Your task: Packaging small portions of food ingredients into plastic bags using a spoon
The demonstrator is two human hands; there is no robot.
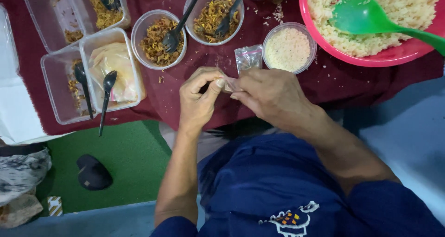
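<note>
head cam | worn on person's head | faces steeply down over own lap | close to hands (232, 93) | surface (324, 79) at top

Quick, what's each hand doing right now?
Left hand: closed, pinching one end of a small clear plastic bag.
Right hand: closed, pinching the bag's other end.

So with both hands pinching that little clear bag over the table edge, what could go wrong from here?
1. The small clear bag is held only between the fingertips of the left hand and right hand, over the table's edge; a slip could drop it onto the lap.
2. The right forearm lies close to the round tub of pale crumbs and could nudge it.
3. The black spoon overhangs the dark red cloth and may fall.
</note>
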